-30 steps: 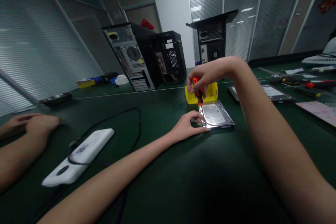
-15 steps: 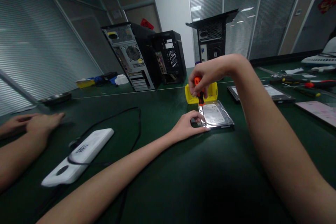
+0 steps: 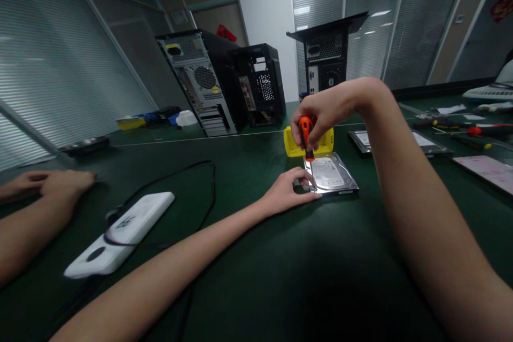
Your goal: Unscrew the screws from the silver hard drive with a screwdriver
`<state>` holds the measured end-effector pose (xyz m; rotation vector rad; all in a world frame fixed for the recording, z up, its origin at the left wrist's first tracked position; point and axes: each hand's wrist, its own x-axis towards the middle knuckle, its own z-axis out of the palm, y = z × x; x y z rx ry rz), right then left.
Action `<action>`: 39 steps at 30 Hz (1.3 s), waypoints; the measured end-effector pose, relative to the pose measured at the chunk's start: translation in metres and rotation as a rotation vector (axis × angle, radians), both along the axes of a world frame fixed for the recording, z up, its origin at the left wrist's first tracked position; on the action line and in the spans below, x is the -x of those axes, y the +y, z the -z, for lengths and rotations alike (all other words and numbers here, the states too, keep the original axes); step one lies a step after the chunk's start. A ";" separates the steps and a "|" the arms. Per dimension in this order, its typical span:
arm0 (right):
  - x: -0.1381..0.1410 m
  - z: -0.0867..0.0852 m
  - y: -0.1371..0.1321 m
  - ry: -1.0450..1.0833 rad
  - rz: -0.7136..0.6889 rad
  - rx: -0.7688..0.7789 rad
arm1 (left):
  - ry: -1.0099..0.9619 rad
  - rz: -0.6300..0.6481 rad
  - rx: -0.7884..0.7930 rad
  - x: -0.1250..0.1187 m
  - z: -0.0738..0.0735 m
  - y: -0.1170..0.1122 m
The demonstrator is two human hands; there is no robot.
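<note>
A silver hard drive [image 3: 331, 175] lies flat on the green table [image 3: 256, 256]. My left hand [image 3: 289, 191] grips its near left corner with curled fingers. My right hand [image 3: 320, 117] is closed around an orange-and-black screwdriver [image 3: 306, 138], held upright with its tip on the drive's far left corner. A yellow box [image 3: 292, 148] stands just behind the drive, partly hidden by my right hand.
Another person's hands [image 3: 48, 184] rest at the left edge. A white device [image 3: 120, 232] with a black cable [image 3: 200, 192] lies at the left. Computer towers [image 3: 208, 83] stand behind. A second drive [image 3: 419, 141], screwdrivers [image 3: 476, 131] and a pink sheet [image 3: 487, 168] lie at the right.
My right hand has turned and shifted slightly right on the screwdriver, which now stands more upright. My left hand stays on the drive. The other person's fingers moved a little.
</note>
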<state>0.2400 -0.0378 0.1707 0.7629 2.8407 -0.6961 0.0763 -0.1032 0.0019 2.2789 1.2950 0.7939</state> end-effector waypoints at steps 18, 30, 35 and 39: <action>0.007 0.007 0.013 -0.044 0.129 0.083 | -0.043 -0.011 -0.024 -0.003 -0.006 -0.003; 0.012 0.009 0.011 -0.040 0.235 0.017 | -0.199 -0.157 -0.058 -0.010 -0.006 0.000; 0.010 0.008 0.010 -0.042 0.278 0.027 | -0.243 -0.146 -0.060 -0.012 -0.003 0.001; 0.009 0.009 0.010 0.050 0.340 0.086 | -0.248 -0.168 -0.061 -0.014 -0.002 0.001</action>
